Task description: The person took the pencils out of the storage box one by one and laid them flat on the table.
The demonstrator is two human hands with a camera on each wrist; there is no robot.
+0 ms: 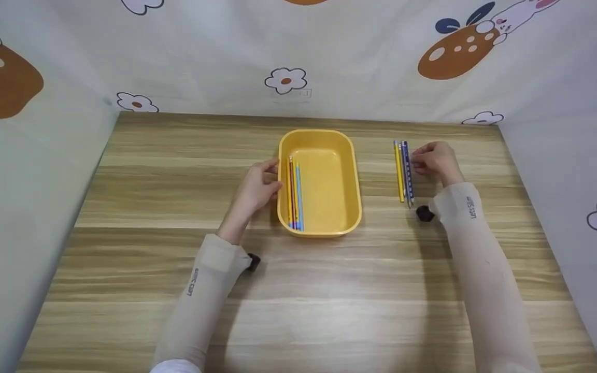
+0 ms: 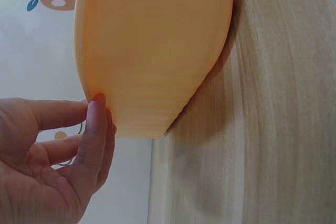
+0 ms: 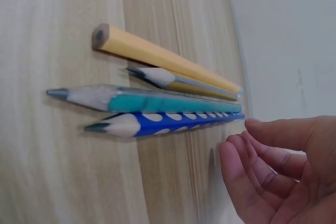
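Note:
My left hand [image 1: 256, 187] holds the left rim of a yellow rectangular tray [image 1: 354, 181], thumb at the edge and fingers against the outer wall. In the left wrist view the tray's outer wall [image 2: 152, 40] fills the upper part. Inside, several pencils [image 1: 292, 197] lie lengthwise along the left side. Right of the tray, a loose row of pencils lies on the table: a yellow one [image 3: 157, 53], a gold-and-grey one [image 3: 197, 85], a teal one [image 3: 163, 100] and a blue spotted one [image 3: 184, 121]. Beside their far ends my right hand [image 1: 437, 159] hovers, fingers bent, thumb tip near the blue pencil.
The wood-grain table [image 1: 148, 207] is bordered by white printed sheeting [image 1: 215, 57] at the back and on both sides. A black wrist camera [image 1: 425, 213] juts from the right sleeve, close to the pencils' near ends. Another camera [image 1: 253, 262] sits at the left wrist.

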